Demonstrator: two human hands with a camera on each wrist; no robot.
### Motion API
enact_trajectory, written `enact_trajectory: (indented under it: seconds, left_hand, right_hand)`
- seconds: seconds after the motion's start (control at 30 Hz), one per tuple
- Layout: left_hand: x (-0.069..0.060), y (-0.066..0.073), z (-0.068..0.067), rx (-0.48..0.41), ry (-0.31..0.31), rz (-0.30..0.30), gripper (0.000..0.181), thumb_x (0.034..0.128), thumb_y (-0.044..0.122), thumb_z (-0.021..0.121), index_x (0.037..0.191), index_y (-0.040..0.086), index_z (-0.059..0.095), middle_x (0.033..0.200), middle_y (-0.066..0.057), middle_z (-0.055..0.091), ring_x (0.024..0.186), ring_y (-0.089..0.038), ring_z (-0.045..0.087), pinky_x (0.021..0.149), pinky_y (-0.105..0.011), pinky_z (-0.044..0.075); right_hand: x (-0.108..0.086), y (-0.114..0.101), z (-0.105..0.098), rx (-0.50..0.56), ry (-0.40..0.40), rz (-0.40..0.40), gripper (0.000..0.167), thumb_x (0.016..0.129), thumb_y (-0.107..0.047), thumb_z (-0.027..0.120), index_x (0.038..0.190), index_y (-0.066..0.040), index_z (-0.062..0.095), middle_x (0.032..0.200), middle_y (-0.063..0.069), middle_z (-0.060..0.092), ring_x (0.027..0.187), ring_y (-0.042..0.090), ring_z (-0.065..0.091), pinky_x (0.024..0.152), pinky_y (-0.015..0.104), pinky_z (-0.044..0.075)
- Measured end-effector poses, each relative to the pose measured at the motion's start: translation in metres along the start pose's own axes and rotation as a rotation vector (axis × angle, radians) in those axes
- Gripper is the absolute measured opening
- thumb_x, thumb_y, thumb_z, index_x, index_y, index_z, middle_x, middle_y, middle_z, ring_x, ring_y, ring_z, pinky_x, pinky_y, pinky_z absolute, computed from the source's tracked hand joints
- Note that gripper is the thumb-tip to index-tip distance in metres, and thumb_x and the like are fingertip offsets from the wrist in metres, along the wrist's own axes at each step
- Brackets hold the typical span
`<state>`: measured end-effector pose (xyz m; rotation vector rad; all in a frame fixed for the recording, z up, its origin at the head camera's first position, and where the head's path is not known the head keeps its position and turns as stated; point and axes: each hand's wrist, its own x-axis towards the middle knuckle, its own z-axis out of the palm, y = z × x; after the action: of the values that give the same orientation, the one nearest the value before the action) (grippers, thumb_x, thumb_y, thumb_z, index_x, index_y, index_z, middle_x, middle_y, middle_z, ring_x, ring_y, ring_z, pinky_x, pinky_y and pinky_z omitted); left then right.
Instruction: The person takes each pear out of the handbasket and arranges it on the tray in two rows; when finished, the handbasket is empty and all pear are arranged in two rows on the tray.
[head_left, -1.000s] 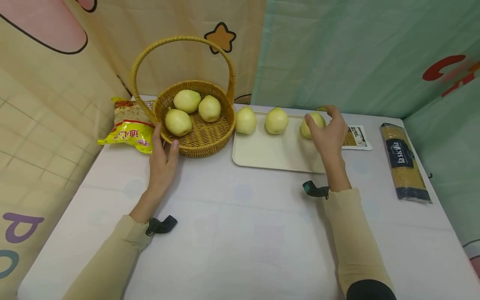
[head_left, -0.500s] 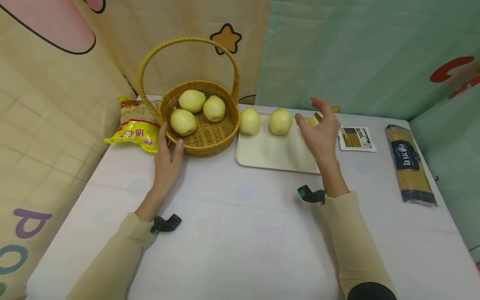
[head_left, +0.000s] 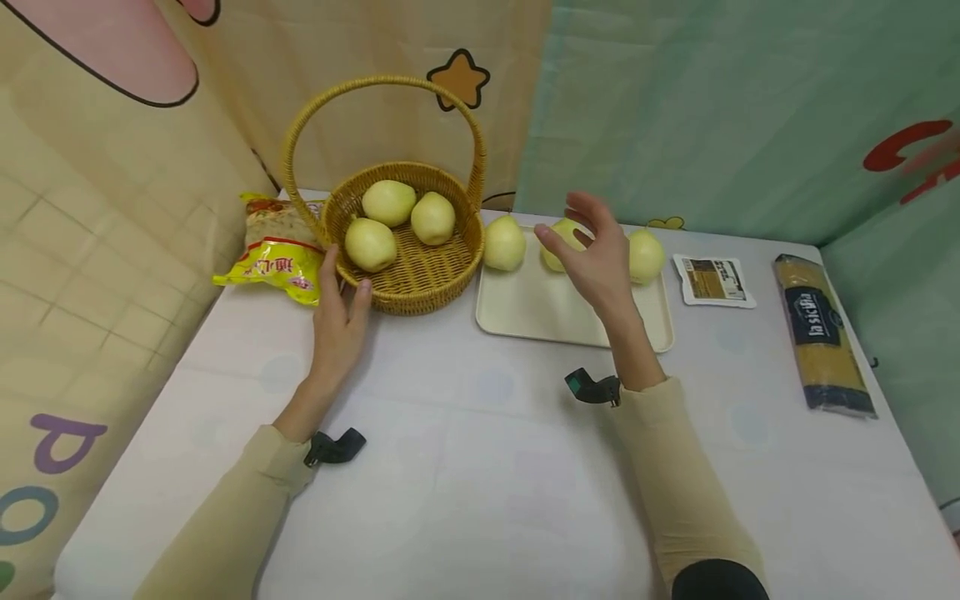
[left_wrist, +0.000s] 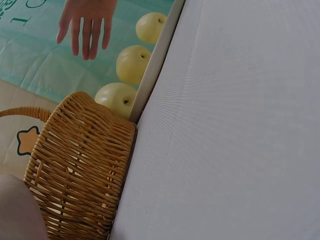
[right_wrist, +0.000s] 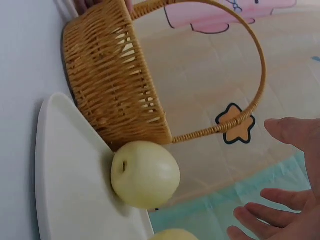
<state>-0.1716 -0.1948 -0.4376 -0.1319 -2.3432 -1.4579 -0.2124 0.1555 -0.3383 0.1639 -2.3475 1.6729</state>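
My left hand (head_left: 337,329) rests against the front left side of the wicker basket (head_left: 420,296), thumb and fingers spread at its rim. Inside the basket lie three pale green pears (head_left: 371,245). Three more pears stand in a row on the white tray (head_left: 540,321): a left one (head_left: 505,243) beside the basket, a middle one (head_left: 557,248) and a right one (head_left: 646,256). Above the tray, my right hand (head_left: 600,265) hangs with parted fingers and holds nothing, partly hiding the middle pear. In the right wrist view its fingers (right_wrist: 270,215) are apart from the left pear (right_wrist: 145,175).
A yellow snack bag (head_left: 277,258) lies left of the basket, touching it. Right of the tray lie a small white packet (head_left: 712,281) and, farther over, a long pasta bag (head_left: 825,333). Curtains stand behind the table (head_left: 465,467). The basket's tall handle (head_left: 386,81) arches upward.
My right hand has let go of the right pear, which stays on the tray, and has moved left over the middle pear. My left hand has stayed at the basket. The head view has shifted slightly.
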Motion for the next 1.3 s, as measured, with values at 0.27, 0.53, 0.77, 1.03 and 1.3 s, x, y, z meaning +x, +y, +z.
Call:
enact_trajectory:
  seconds: [0.27, 0.53, 0.77, 1.03, 1.3]
  left_hand:
    - [0.001, -0.002, 0.003, 0.001, 0.001, -0.001, 0.07, 0.1118, 0.036, 0.051, 0.17, 0.019, 0.016, 0.176, -0.004, 0.018, 0.16, -0.026, 0.027, 0.129, -0.047, 0.029]
    - [-0.002, 0.0, 0.006, -0.016, 0.003, 0.006, 0.068, 0.1122, 0.035, 0.05, 0.169, 0.017, 0.017, 0.176, -0.006, 0.017, 0.159, -0.031, 0.029, 0.127, -0.049, 0.031]
    - [0.0, 0.004, 0.005, -0.008, -0.004, 0.015, 0.07, 0.112, 0.037, 0.051, 0.169, 0.014, 0.017, 0.176, -0.006, 0.018, 0.159, -0.029, 0.03, 0.127, -0.049, 0.031]
    - [0.002, 0.003, 0.003, 0.005, -0.008, 0.004, 0.072, 0.1115, 0.04, 0.051, 0.169, 0.014, 0.017, 0.176, -0.006, 0.018, 0.158, -0.03, 0.031, 0.127, -0.05, 0.032]
    - [0.0, 0.002, 0.001, 0.008, -0.002, -0.009, 0.07, 0.1117, 0.038, 0.051, 0.169, 0.018, 0.017, 0.176, -0.005, 0.018, 0.159, -0.03, 0.029, 0.127, -0.05, 0.032]
  right_hand:
    - [0.006, -0.018, 0.052, 0.025, -0.069, -0.064, 0.065, 0.092, -0.029, 0.083, 0.148, -0.008, 0.057, 0.148, 0.009, 0.06, 0.14, 0.023, 0.056, 0.119, 0.042, 0.044]
    - [0.011, -0.029, 0.095, 0.068, -0.14, -0.083, 0.063, 0.095, -0.03, 0.081, 0.148, -0.008, 0.057, 0.149, 0.009, 0.061, 0.141, 0.023, 0.055, 0.119, 0.043, 0.045]
    - [0.018, -0.036, 0.131, 0.147, -0.168, -0.119, 0.06, 0.094, -0.025, 0.081, 0.146, -0.005, 0.058, 0.149, 0.012, 0.061, 0.138, 0.024, 0.057, 0.117, 0.044, 0.047]
    - [0.026, -0.04, 0.174, 0.126, -0.273, -0.132, 0.06, 0.096, -0.023, 0.078, 0.148, -0.005, 0.057, 0.15, 0.014, 0.06, 0.138, 0.025, 0.057, 0.114, 0.046, 0.049]
    - [0.032, -0.034, 0.196, -0.023, -0.388, -0.119, 0.061, 0.096, -0.025, 0.078, 0.15, -0.006, 0.055, 0.149, 0.016, 0.061, 0.137, 0.029, 0.059, 0.11, 0.04, 0.052]
